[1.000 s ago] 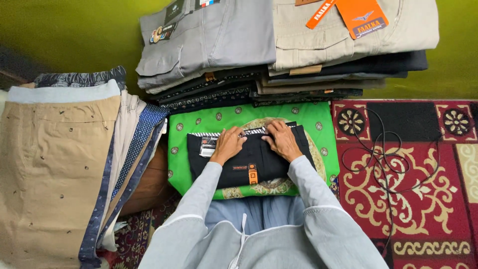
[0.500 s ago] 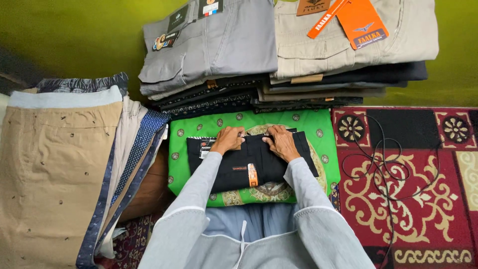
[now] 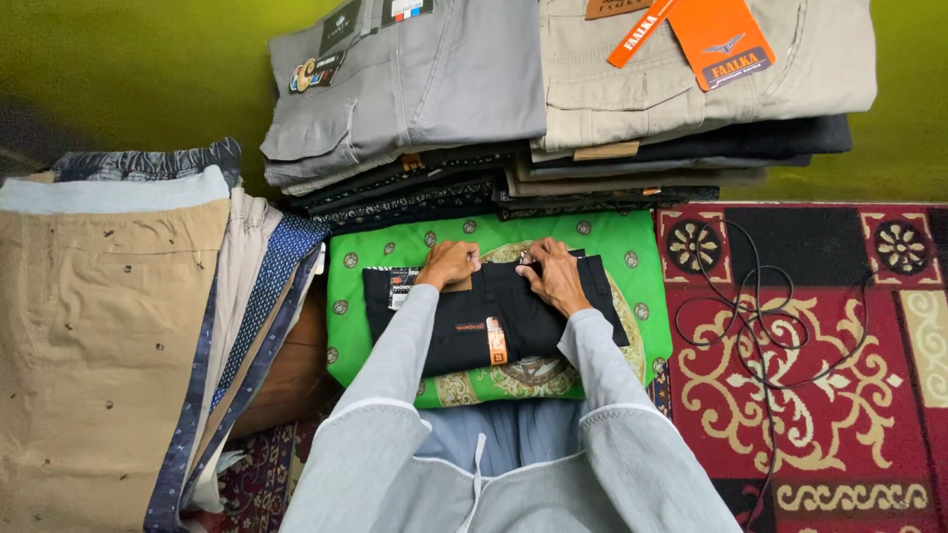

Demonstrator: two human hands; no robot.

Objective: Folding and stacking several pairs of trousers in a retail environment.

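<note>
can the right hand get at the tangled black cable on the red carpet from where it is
Probably yes: the right hand rests on the folded black trousers, and the thin black cable lies loose on the red patterned carpet to its right, nothing between.

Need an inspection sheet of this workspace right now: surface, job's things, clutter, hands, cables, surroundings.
Surface: green patterned cloth over a red patterned rug.
Job's things: black folded garment with an orange tag, lying on the green cloth.
Clutter: nothing seen on the cloth besides the garment.
Hands: left hand and right hand both press on the garment's top edge.
Cables: thin black cable looped loosely on the rug.
Surroundings: stack of folded trousers behind; beige folded pile to the left; green wall.
</note>
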